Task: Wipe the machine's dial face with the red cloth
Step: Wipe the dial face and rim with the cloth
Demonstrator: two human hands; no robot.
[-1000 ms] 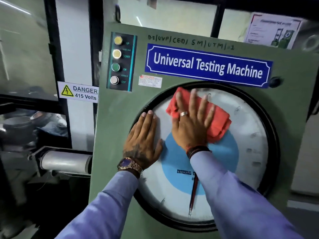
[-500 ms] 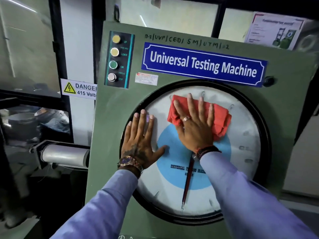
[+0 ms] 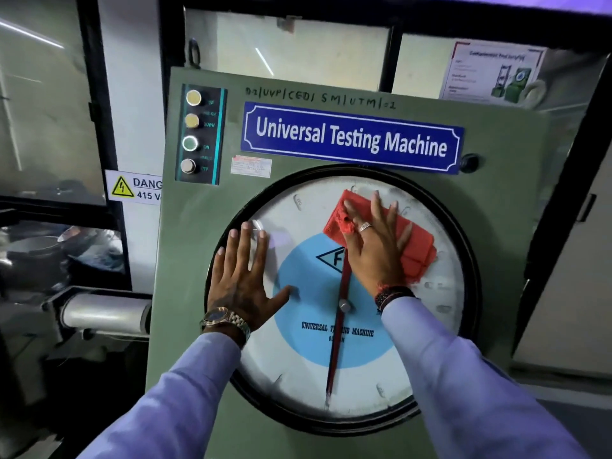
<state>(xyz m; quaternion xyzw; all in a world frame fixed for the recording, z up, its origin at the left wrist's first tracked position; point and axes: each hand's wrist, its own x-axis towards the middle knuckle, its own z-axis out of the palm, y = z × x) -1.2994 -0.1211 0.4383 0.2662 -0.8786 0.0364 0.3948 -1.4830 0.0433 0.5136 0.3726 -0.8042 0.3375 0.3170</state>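
1. Dial face (image 3: pixel 331 366): large round glass, black rim, set in the green front panel (image 3: pixel 185 260) of the machine; white outer scale, blue centre disc, red pointer (image 3: pixel 336 342) hanging approx. straight down.
2. Red cloth (image 3: pixel 414 246): folded pad lying flat on the dial's upper-right quadrant, straddling the edge of the blue disc and the white scale.
3. Right hand (image 3: pixel 371 246): fingers spread wide, palm pressing the cloth to the glass; not a pinch grip, the cloth is trapped under the flat hand. Ring on one finger, bead band at wrist.
4. Left hand (image 3: pixel 241 279): open, empty, laid flat on the dial's left edge, fingertips up, thumb out toward the blue disc; it appears to serve as a brace. Wristwatch (image 3: pixel 227 321) at cuff.
5. Step in hand (judgement): mid-wipe, upper-right sector. Lower half and far right w/ scale marks look not yet covered.
6. Technique: keep the palm flat and pressure even so the whole pad contacts the glass; use overlapping arcs following the rim, working round clockwise then into the centre.
7. Keep the fold tight; a loose corner near the index finger could drag and streak.
8. Shift the left hand off the glass before finishing, else its patch stays unwiped and prints remain.
9. Keep clear of the button strip (image 3: pixel 198 134) top left.
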